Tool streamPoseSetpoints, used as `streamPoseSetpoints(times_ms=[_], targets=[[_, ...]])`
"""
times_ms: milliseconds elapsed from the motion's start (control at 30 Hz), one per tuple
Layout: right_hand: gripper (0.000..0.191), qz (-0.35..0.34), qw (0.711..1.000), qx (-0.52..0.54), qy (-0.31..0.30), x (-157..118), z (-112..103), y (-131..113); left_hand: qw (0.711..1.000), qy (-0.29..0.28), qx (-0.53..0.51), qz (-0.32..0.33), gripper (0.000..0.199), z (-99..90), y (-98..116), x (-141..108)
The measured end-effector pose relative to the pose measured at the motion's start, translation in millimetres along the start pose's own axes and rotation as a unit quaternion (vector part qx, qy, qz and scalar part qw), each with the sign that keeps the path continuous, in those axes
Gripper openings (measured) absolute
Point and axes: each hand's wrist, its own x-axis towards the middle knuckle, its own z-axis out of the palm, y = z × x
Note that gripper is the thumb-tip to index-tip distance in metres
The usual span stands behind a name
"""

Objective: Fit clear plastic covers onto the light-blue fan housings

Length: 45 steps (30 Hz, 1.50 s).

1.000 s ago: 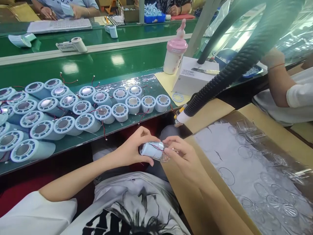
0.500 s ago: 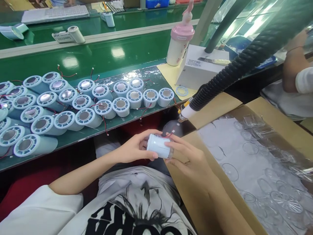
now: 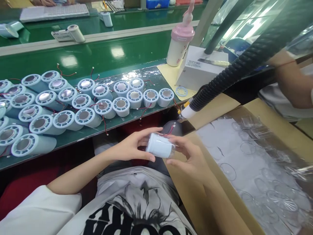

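Observation:
In front of my lap, a light blue plastic cylinder lies on its side between my hands, red wires and a small white connector sticking up from it. My left hand grips its left end, thumb below and fingers above. At the other end, my right hand pinches a clear plastic cap that fits around the cylinder's end. How far the cap reaches over it I cannot tell. Many similar light blue cylinders with round metal discs and loose wires stand or lean on the green bench to the left.
An open cardboard box at right holds several clear plastic caps. A black ribbed hose slants down above it, near a grey metal base. Behind stand a pink-lidded bottle and a conveyor. Another person's arm is at far right.
The cylinder has turned slightly, and its wires stand higher. My right fingers have shifted toward its right end, baring more of it. The other person's arm at right has moved.

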Motion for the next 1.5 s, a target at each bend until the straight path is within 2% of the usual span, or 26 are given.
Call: streamPoseSetpoints(times_ms=[100,200,300,400,567,667,767,833,933,1100,1267,1400,1500], targets=[[0.046,0.006,0.992,0.074,0.098,4.1,10.4,27.5,0.996,0.050,-0.069,-0.002,0.077,-4.4,-9.5,28.7],[0.049,0.007,0.974,0.096,0.204,10.4,18.5,56.6,0.991,0.084,-0.101,-0.011,0.067,-7.4,-15.8,64.6],[0.050,-0.001,0.965,0.082,0.248,17.8,20.0,74.2,0.991,0.075,-0.107,-0.011,0.058,-9.4,-15.7,91.8],[0.049,-0.017,0.964,0.070,0.257,24.7,16.6,79.1,0.993,0.063,-0.104,-0.007,0.056,-13.0,-11.4,102.3],[0.047,-0.048,0.969,0.052,0.236,28.5,8.1,72.0,0.992,0.078,-0.097,-0.028,0.058,-17.7,-5.3,90.1],[0.036,-0.104,0.971,-0.062,0.207,22.4,4.5,63.0,0.988,0.107,-0.099,-0.052,0.052,-13.1,-4.2,73.7],[0.034,-0.186,0.942,-0.218,0.177,14.0,3.6,54.0,0.983,0.125,-0.117,-0.068,0.050,-4.3,-2.9,57.5],[0.043,-0.217,0.924,-0.260,0.176,10.0,4.1,48.1,0.981,0.134,-0.123,-0.073,0.050,0.7,-1.9,48.9],[0.055,-0.230,0.909,-0.299,0.176,7.6,4.4,38.5,0.983,0.144,-0.107,-0.046,0.049,3.8,-1.9,40.2],[0.057,-0.211,0.912,-0.312,0.161,6.1,5.2,26.6,0.985,0.128,-0.116,-0.013,0.049,1.6,-5.5,33.4],[0.053,-0.257,0.908,-0.305,0.132,0.6,10.4,27.2,0.986,0.116,-0.121,-0.014,0.051,2.9,-6.2,26.2],[0.064,-0.260,0.899,-0.317,0.155,1.2,13.9,23.3,0.987,0.118,-0.105,0.005,0.050,4.6,-3.5,21.5],[0.063,-0.247,0.899,-0.325,0.159,4.4,14.4,18.0,0.989,0.110,-0.093,0.019,0.050,3.2,-3.3,20.6]])
